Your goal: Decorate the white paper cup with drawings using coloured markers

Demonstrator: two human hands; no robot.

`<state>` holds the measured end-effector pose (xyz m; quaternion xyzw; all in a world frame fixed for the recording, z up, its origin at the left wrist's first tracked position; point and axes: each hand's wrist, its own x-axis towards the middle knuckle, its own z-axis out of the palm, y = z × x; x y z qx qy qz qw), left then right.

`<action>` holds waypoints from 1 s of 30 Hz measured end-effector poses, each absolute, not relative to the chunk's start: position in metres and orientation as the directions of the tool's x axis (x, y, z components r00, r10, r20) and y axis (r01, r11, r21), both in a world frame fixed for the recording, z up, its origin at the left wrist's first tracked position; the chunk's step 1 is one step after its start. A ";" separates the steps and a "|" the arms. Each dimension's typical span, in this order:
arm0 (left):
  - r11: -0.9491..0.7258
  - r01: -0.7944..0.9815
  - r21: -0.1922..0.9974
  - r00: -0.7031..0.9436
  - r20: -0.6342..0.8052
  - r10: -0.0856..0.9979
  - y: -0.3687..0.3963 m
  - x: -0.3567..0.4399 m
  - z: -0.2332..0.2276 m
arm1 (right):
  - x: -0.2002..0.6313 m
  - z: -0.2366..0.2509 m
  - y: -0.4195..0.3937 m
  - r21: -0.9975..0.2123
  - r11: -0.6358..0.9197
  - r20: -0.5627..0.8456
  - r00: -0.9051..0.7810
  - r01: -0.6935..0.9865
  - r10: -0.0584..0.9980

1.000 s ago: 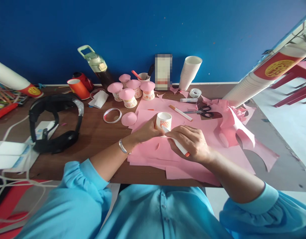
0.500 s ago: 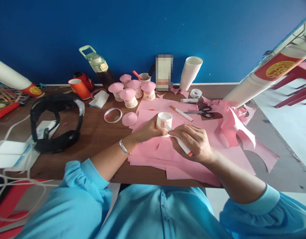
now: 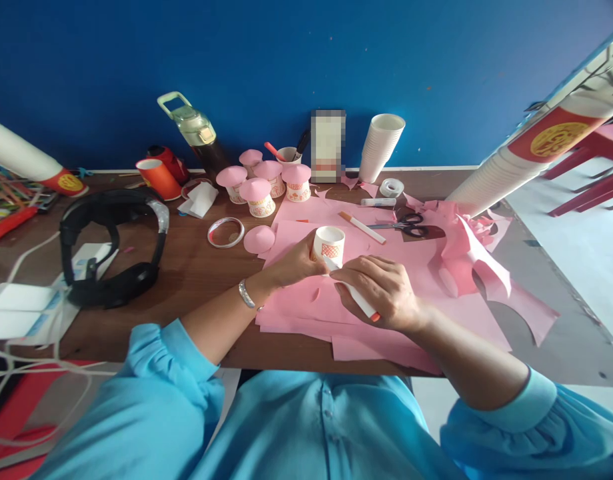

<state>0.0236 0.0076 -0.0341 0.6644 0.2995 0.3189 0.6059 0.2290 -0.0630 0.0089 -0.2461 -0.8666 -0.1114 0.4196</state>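
Observation:
My left hand is wrapped round the side of a white paper cup, whose open rim faces up. An orange crosshatched patch shows on the cup's near wall. In my right hand is a white marker with an orange end, its tip against the lower part of the cup. Beneath both hands lie sheets of pink paper. To the left rests a loose pink paper cone. Behind it stand several decorated cups with pink cone roofs.
Scissors, a second marker, a glue stick and pink scraps lie to the right. A tape roll and a black headset are on the left. Stacked paper cups and a bottle stand along the wall.
The marker tip has moved down and slightly left on the cup, and my right hand with it. More orange crosshatching shows on the patch. My left hand keeps its hold.

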 end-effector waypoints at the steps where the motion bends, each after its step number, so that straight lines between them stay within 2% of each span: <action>1: -0.072 0.012 0.997 0.620 0.049 0.783 0.007 0.024 -0.034 | 0.229 0.008 -0.063 -0.013 0.854 0.782 -0.527 0.520 0.333; 5: -0.041 0.024 0.999 0.626 0.017 0.779 0.007 0.023 -0.033 | 0.229 0.007 -0.062 -0.019 0.849 0.780 -0.524 0.527 0.342; 30: 0.000 -0.068 0.998 0.637 0.043 0.770 0.005 0.025 -0.030 | 0.232 0.008 -0.062 -0.023 0.826 0.790 -0.496 0.563 0.361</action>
